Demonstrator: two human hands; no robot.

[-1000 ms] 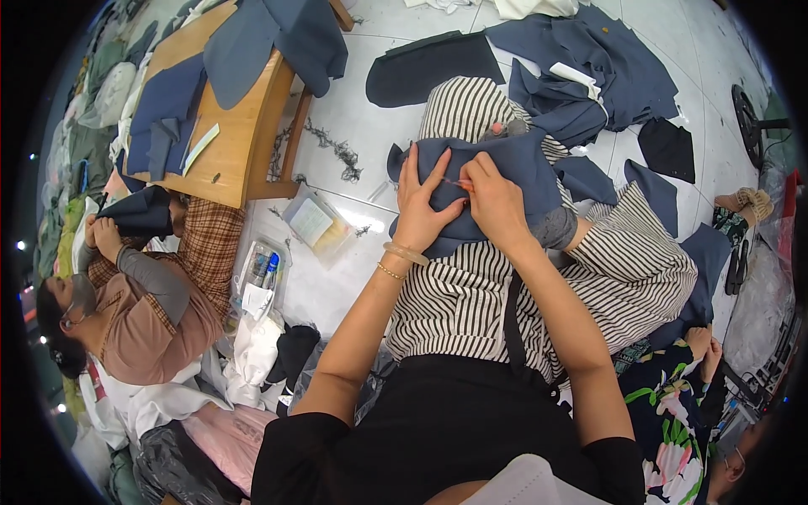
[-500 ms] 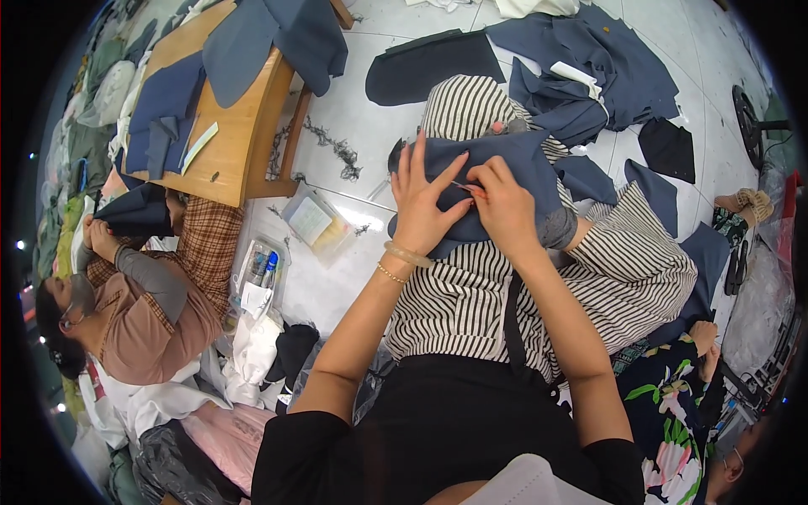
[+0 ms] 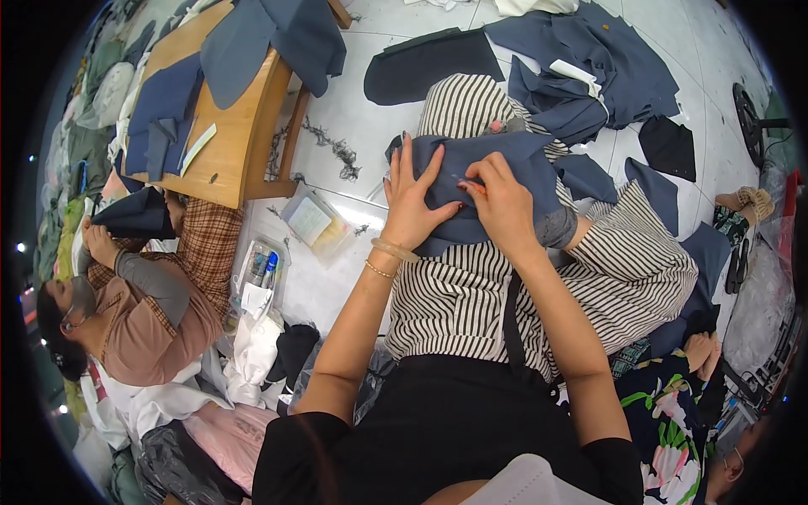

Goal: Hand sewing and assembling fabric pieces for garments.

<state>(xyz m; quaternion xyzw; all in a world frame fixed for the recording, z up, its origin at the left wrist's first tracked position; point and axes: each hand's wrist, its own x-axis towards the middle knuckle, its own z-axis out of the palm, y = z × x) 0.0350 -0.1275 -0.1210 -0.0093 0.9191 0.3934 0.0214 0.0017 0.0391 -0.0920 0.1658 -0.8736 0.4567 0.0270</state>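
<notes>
A piece of dark blue-grey cloth (image 3: 522, 160) lies across my striped lap. My left hand (image 3: 412, 202) rests on it with fingers spread and thumb stretched to the right, pressing the fabric flat. Close to that thumb, my right hand (image 3: 503, 206) is closed in a pinch on a small thin tool with a reddish handle (image 3: 471, 184). Its pale tip touches or hovers just over the cloth; I cannot tell which. Most of the handle is hidden by my fingers. A grey band of fabric (image 3: 557, 228) sits beside my right wrist.
Dark cut pieces (image 3: 433, 67) and a blue-grey fabric heap (image 3: 623, 76) lie on the tiles ahead. A wooden table (image 3: 252, 160) stands at left, near a seated person (image 3: 160, 311) handling dark cloth. A clear box (image 3: 259, 273) holds small supplies. Another person's floral sleeve (image 3: 665, 412) is at right.
My left hand has shifted slightly left, opening a wider gap to my right hand. The right hand stays in nearly the same place, still pinching the small tool.
</notes>
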